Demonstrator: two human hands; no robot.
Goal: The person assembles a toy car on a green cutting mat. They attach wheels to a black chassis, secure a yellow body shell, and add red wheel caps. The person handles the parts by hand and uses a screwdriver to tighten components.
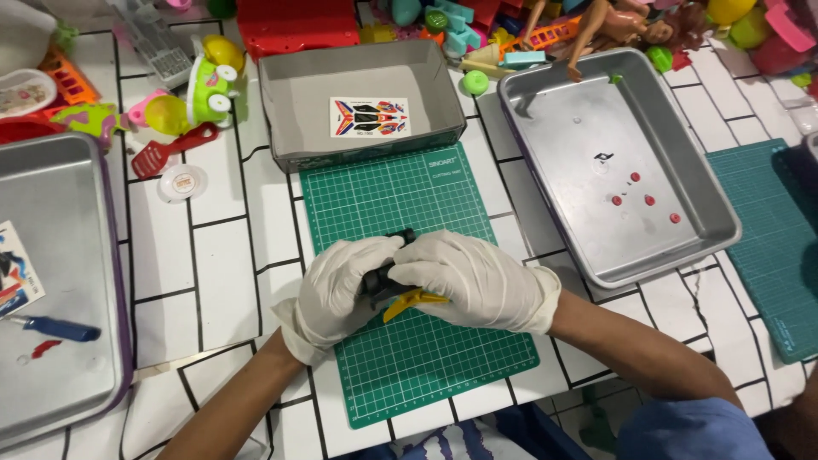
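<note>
Both gloved hands, left hand (341,285) and right hand (469,277), clench a small black-and-yellow toy car (394,285) over the green cutting mat (400,358), steadying it from both sides.

Green cutting mat (400,196) with pale grid; above it, grey box (358,72) holding a red, blue and black sticker sheet (369,117); right of mat, silver tray (673,153) dotted with small red pieces (649,200); white gloves on both hands over the mat

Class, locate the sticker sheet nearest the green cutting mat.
In the head view, the sticker sheet lies inside the grey cardboard box, just beyond the far edge of the green cutting mat.
</note>
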